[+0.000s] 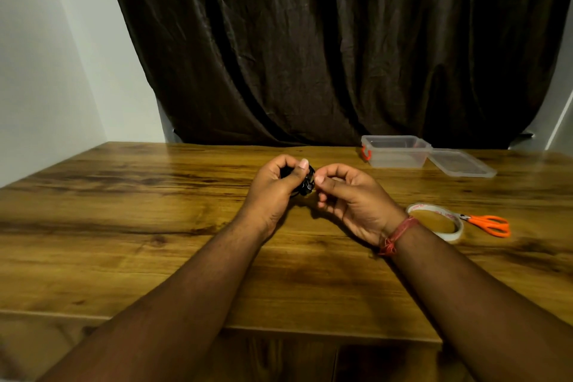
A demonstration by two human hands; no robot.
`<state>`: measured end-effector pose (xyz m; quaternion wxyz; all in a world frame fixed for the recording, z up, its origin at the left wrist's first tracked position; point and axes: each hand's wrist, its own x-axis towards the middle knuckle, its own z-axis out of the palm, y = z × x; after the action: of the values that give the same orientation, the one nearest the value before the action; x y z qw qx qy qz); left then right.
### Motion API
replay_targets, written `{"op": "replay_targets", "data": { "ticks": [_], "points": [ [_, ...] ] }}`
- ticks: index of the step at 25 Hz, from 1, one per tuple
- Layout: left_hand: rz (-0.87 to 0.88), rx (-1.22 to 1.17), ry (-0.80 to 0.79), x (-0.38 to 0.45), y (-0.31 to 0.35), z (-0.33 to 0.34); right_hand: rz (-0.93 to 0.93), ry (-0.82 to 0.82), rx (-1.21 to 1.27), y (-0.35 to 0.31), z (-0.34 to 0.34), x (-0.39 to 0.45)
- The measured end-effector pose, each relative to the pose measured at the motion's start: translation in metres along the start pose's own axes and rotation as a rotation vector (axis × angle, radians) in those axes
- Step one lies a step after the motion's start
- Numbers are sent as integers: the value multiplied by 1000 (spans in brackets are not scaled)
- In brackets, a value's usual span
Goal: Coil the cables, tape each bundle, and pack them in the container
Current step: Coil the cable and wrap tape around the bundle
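A small black coiled cable [307,184] is held above the middle of the wooden table [124,226]. My left hand [276,192] grips the bundle, thumb laid over its top. My right hand [347,198] meets it from the right, its thumb and forefinger pinching at the bundle's right edge; most of the cable is hidden inside the fingers. A roll of clear tape [437,222] lies just right of my right wrist. The clear plastic container [395,153] stands open at the back right, with its lid [462,163] flat beside it.
Orange-handled scissors [490,224] lie right of the tape roll. A dark curtain [325,40] hangs behind the table, and white walls flank it. The table's front edge runs below my forearms.
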<state>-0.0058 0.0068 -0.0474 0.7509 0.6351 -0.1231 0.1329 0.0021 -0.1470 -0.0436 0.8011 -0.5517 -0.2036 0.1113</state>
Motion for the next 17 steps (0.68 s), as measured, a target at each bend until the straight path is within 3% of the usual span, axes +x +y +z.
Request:
{"op": "replay_targets", "data": {
  "ticks": [11,12,15,17],
  "points": [
    [-19,3,45,1,-1,1,-187,186,-155,3,1,4],
    [-40,-15,62,2,-1,2,-235,195,-254,3,1,4],
    [-101,-66,103,6,-2,0,-576,205,-870,4,-5,5],
    [-103,-77,113,9,-4,-2,-688,187,-998,4,-6,5]
  ]
}}
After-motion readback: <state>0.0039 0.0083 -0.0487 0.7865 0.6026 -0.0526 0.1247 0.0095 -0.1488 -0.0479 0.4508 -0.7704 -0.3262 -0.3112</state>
